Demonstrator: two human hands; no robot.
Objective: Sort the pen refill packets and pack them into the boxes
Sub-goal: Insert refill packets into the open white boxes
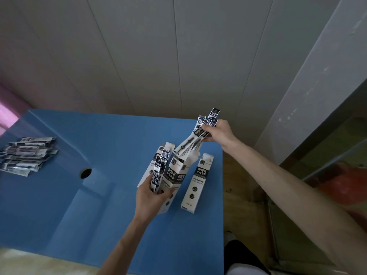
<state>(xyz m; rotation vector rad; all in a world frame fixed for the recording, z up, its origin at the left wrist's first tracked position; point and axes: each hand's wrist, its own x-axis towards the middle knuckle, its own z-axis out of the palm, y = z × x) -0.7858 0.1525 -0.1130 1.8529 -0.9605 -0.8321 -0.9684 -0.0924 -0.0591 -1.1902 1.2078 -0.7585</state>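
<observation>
So the right hand (219,132) is clamped around a small bunch of refill packets (195,139), held up at a slant with their lower ends poking down into the open top of the middle box (175,175). The left hand (152,197) is lower down, gripping a couple more packets (158,173) upright against the front of that same box, fingers wrapped around box and packets together as far as I can tell (the thumb side is partly hidden).

There are three white boxes standing close together near the right edge of the blue table (99,215). One box (156,161) sits just behind the left-hand packets, and the right box (197,185) stands on its own just beside the middle one, top flap open, nobody touching it.

Way over at the left edge there's a fanned-out pile of loose packets (25,155) lying flat, well apart from the boxes. A round hole (85,173) in the tabletop sits between the pile and the boxes.
</observation>
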